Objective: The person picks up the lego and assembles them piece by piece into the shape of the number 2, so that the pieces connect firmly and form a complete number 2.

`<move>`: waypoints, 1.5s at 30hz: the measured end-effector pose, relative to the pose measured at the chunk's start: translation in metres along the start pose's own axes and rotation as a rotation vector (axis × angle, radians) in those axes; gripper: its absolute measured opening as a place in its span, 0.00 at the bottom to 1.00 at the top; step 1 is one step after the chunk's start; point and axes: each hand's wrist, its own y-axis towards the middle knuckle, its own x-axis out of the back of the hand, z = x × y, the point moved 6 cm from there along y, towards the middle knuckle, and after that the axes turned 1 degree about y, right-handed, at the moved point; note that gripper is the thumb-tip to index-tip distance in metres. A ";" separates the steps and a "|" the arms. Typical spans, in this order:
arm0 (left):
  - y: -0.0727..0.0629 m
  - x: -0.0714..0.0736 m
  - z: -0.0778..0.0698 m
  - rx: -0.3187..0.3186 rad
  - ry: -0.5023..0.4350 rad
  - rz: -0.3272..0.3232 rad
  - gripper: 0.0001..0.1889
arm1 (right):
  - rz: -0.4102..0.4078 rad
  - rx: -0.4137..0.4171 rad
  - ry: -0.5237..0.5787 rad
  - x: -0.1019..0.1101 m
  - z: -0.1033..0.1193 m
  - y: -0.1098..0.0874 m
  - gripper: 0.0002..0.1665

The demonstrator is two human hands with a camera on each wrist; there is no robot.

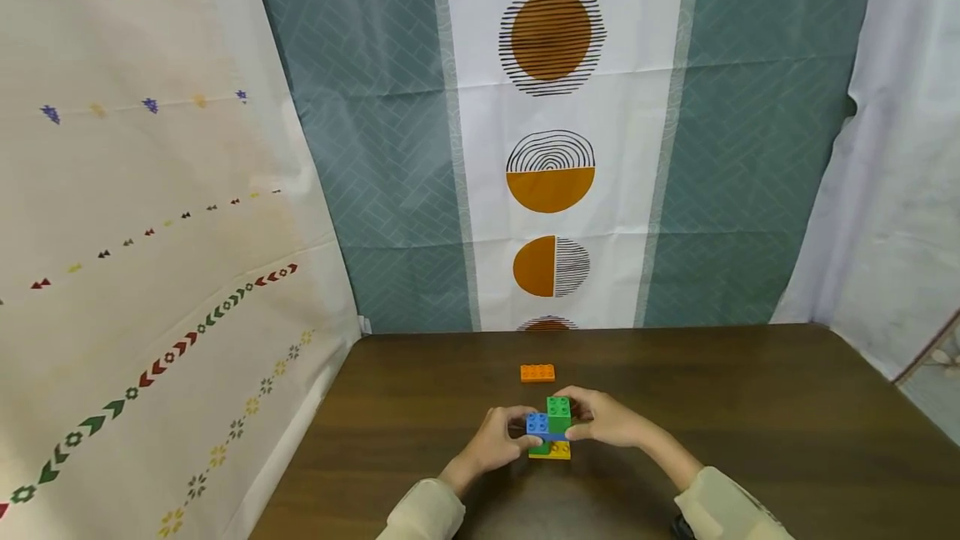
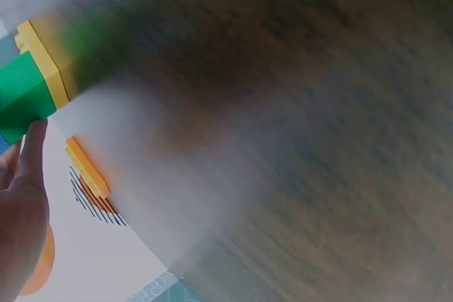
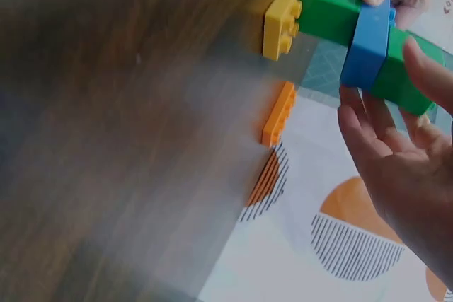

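Table [image 1: 420, 373]: the brick stack [image 3: 367, 44] seems to stand on it, near the middle, between the two hands.
Left hand [image 1: 489, 442]: fingers curled in; thumb on the blue brick [image 1: 537, 422] at the stack's near left.
Right hand [image 1: 609, 419]: partly closed around the upper bricks at right, thumb by the upper green brick [image 1: 558, 413], fingertips at the blue one's far side.
Stack step: probably pressing the upper bricks home; the next move likely calls for even downward pressure, as the blue brick overhangs right.
Yellow plate [image 1: 560, 450]: base of the stack; the right wrist view shows the lower green brick [image 3: 329, 8] on it, mostly hidden from the head.
Left fingertip: touches that lower brick, visible only from the left wrist.
Orange plate [image 1: 537, 373]: apart, on the far side.
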 end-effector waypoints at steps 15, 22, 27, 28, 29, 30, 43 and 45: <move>-0.003 -0.001 -0.001 0.041 -0.032 -0.015 0.15 | -0.172 -0.018 -0.219 0.023 -0.030 0.024 0.18; -0.004 0.001 -0.002 0.030 -0.007 -0.025 0.16 | -0.235 -0.123 -0.215 0.025 -0.037 0.049 0.15; -0.005 0.001 -0.003 0.028 -0.007 -0.027 0.16 | -0.254 -0.126 -0.262 0.024 -0.049 0.066 0.20; -0.005 0.001 -0.003 0.028 -0.007 -0.024 0.16 | -0.256 -0.125 -0.274 0.025 -0.051 0.070 0.21; -0.005 0.001 -0.003 0.027 -0.009 -0.020 0.16 | -0.257 -0.125 -0.288 0.026 -0.053 0.073 0.21; -0.004 0.000 -0.003 0.026 -0.008 -0.018 0.16 | -0.259 -0.125 -0.297 0.027 -0.055 0.075 0.22; -0.007 0.000 -0.003 0.012 -0.003 -0.052 0.17 | -0.231 -0.150 -0.400 0.013 -0.067 0.096 0.34; -0.007 0.000 -0.002 -0.002 0.012 -0.054 0.17 | -0.215 -0.148 -0.463 0.010 -0.068 0.098 0.35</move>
